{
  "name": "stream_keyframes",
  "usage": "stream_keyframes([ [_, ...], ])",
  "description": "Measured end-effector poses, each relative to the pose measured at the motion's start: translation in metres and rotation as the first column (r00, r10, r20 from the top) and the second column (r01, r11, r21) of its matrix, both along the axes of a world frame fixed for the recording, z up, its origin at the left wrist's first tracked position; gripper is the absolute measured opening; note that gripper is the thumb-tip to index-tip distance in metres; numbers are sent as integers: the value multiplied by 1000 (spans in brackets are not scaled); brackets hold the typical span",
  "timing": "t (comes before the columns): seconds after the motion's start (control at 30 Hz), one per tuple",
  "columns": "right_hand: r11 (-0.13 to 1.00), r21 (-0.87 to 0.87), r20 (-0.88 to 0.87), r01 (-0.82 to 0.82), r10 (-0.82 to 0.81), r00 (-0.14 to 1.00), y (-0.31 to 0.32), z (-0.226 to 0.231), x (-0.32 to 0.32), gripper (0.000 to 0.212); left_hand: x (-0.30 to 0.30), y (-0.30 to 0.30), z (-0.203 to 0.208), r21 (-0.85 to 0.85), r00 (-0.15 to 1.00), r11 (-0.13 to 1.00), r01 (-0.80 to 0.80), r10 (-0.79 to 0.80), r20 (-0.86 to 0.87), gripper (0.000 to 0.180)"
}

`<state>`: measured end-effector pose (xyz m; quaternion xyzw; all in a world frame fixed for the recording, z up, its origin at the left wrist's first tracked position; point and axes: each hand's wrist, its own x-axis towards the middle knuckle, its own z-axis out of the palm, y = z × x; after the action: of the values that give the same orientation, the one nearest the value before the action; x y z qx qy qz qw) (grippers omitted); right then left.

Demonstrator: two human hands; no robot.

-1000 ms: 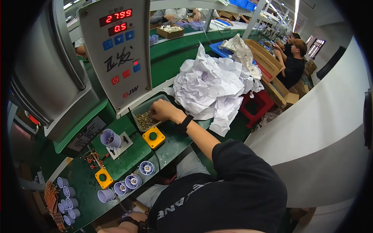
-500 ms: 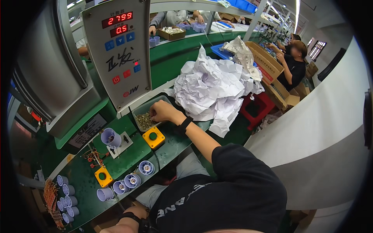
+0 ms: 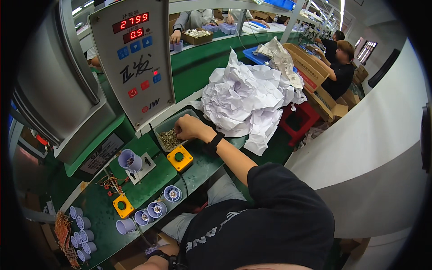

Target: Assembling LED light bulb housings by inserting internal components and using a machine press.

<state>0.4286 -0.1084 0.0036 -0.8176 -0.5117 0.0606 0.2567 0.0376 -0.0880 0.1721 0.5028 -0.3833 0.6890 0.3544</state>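
Observation:
My right hand reaches into a grey plastic tray of small brass-coloured metal parts. Its fingers are bent down and pressed together at the parts; what they pinch, if anything, is hidden. Low in the view, my left hand hangs beside my body below the bench edge, its fingers out of sight. A light purple plastic cup stands on the press fixture, with small parts inside. Several more purple cups, such as this one with a fan-like inside, line the bench's front edge.
A press with a control box rises at the left. Yellow button boxes flank the fixture. Crumpled white paper lies behind my right arm. Orange-brown circuit boards and purple cups sit far left. Co-workers sit beyond.
The view has shifted slightly. My right hand stays in the tray of metal parts, and my left hand stays low. Across the bench, a co-worker's hand has moved onto purple cups.

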Motion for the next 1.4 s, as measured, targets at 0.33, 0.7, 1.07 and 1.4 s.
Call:
stream_keyframes([
  [0.33,1000,-16,16,-20,20,1000,2,0,0,16,-8,10,-9,43,998,997,-63,63,-10,44],
  [0.7,973,216,-179,82,-43,983,-17,80,-22,19,-9,11,0,-52,985,990,-131,136,104,37],
  [1.07,952,196,-231,-235,278,932,26,150,-120,16,-40,61,-75,131,545,720,-682,619,-566,20],
  [1.4,885,135,-43,-445,454,890,74,133,-118,18,-32,77,-129,481,-339,278,-831,433,-835,55],
])
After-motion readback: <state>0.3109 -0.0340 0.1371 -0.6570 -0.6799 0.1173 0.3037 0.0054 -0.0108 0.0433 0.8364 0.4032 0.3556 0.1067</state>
